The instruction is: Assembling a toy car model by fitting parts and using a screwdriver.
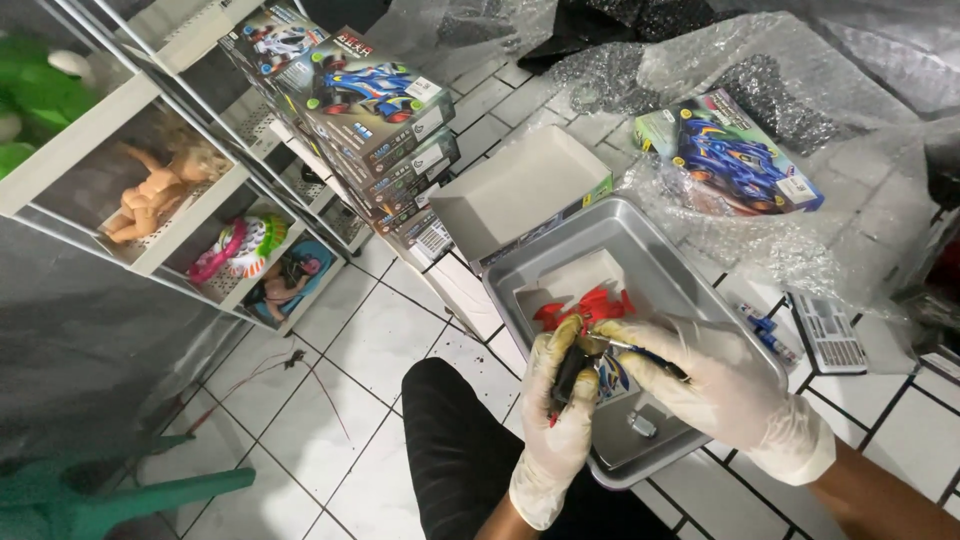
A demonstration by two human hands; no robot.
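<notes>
Over the grey metal tray (700, 300), in the head view, a small dark toy-car part (568, 375) is gripped by the closed left hand (560, 420); a thin tool (640, 352) is pinched by the right hand (720, 385); the part is judged light, stiff, somewhat fragile; it is best held by its sides.

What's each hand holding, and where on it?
Left hand: small dark toy-car part, wrapped around its middle. Right hand: thin tool, pinched by its handle, tip at the part.

Head view — steeply downward, close over the tray (520, 290)
</notes>
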